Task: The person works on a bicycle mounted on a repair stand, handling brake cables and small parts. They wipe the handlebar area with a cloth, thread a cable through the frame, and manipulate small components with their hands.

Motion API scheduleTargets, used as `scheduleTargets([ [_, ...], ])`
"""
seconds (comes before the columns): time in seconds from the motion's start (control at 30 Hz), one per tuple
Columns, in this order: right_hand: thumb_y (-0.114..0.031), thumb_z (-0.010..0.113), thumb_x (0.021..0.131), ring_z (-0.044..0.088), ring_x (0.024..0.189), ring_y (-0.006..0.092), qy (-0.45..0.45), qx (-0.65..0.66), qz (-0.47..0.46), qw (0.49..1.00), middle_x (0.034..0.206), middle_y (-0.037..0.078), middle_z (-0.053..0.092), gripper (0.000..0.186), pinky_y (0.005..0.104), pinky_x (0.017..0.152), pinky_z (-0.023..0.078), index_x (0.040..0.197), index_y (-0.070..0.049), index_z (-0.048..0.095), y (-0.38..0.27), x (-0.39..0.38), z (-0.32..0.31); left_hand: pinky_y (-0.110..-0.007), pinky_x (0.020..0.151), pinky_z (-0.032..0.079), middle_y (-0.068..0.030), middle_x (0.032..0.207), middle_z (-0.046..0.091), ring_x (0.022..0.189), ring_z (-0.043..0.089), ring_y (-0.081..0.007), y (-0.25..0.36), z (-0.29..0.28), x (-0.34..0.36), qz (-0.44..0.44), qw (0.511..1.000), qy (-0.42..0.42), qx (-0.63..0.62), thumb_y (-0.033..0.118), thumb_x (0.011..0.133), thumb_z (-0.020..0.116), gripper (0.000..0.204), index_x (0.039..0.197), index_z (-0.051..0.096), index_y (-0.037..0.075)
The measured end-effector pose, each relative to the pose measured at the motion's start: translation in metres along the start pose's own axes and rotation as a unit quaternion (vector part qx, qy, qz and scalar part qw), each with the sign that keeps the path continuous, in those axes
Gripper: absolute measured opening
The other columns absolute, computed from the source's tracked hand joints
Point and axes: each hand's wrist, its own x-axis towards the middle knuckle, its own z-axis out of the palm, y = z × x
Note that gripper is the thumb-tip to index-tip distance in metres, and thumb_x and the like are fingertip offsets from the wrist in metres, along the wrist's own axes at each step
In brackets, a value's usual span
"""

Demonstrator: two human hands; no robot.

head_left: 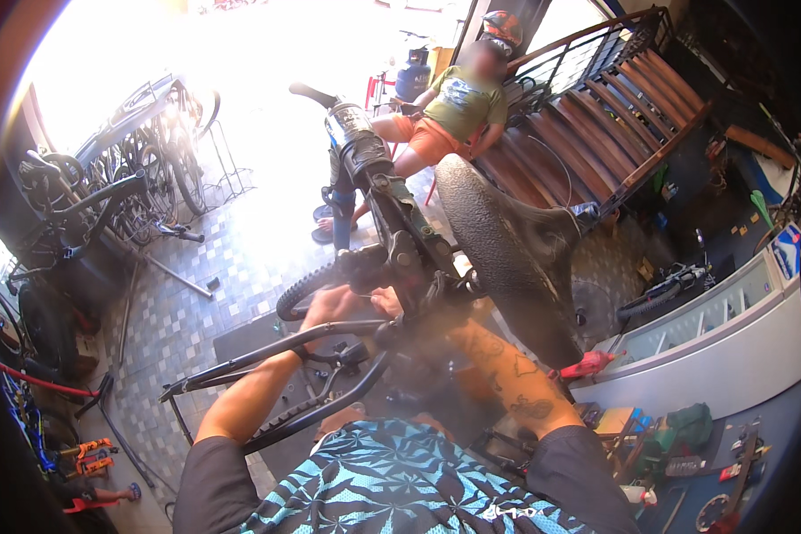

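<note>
A dark bicycle frame [400,240] stands before me, with a long worn saddle [498,231] at its upper right. My left hand [329,307] is under the middle of the frame, fingers drawn together near a thin light piece too small to name. From the right my tattooed forearm passes behind the frame. The fingertips of my right hand [387,303] show close to the left ones, bent inward; the rest of that hand is hidden by frame parts. A knobby tyre [298,301] shows just beyond my left hand. The rear frame tubes [271,354] reach left over my left forearm.
A person [463,107] in a green shirt sits beyond the bicycle, beside a slatted wooden bench [596,129]. Several bicycles [165,165] stand at the left. A white glass-topped cabinet [712,343] is at the right, with tools and a green cloth [685,432] below it.
</note>
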Motion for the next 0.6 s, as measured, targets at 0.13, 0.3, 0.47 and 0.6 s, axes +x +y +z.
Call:
scheduleTargets([
  [0.13, -0.037, 0.061, 0.102, 0.069, 0.104, 0.0229, 0.003, 0.002, 0.0, 1.0, 0.109, 0.011, 0.073, 0.037, 0.0386, 0.094, 0.054, 0.115, -0.005, 0.073, -0.002, 0.001, 0.003, -0.035, 0.081, 0.057, -0.0156, 0.1, 0.077, 0.093, 0.076, -0.0254, 0.029, 0.008, 0.009, 0.142, 0.987, -0.004, 0.082, 0.034, 0.103, 0.056, 0.037, 0.12, 0.075, 0.008],
  [0.3, -0.035, 0.061, 0.103, 0.069, 0.103, 0.0223, 0.012, 0.002, -0.004, 1.0, 0.107, 0.01, 0.073, 0.035, 0.0383, 0.093, 0.054, 0.115, -0.004, 0.073, -0.003, 0.005, 0.003, -0.036, 0.078, 0.057, -0.0097, 0.092, 0.076, 0.087, 0.071, -0.0196, 0.017, -0.001, 0.016, 0.1, 0.989, -0.048, -0.101, 0.024, 0.104, 0.063, 0.029, 0.105, 0.074, -0.003],
  [0.47, -0.034, 0.06, 0.103, 0.069, 0.102, 0.0218, 0.02, 0.009, -0.005, 1.0, 0.106, 0.01, 0.073, 0.034, 0.038, 0.092, 0.054, 0.114, -0.004, 0.073, 0.001, 0.003, 0.001, -0.039, 0.07, 0.052, -0.0129, 0.079, 0.066, 0.072, 0.062, -0.0221, 0.0, -0.022, 0.011, 0.065, 0.998, -0.002, -0.023, 0.026, 0.103, 0.061, 0.03, 0.096, 0.069, -0.001],
  [0.6, -0.033, 0.06, 0.104, 0.069, 0.101, 0.0214, 0.027, 0.014, -0.007, 1.0, 0.105, 0.01, 0.073, 0.033, 0.0377, 0.092, 0.054, 0.113, -0.004, 0.072, 0.005, 0.0, -0.001, -0.037, 0.069, 0.049, -0.0137, 0.077, 0.062, 0.072, 0.058, -0.0208, -0.006, -0.03, 0.003, 0.058, 0.998, 0.021, 0.001, 0.028, 0.105, 0.062, 0.032, 0.093, 0.068, -0.001],
])
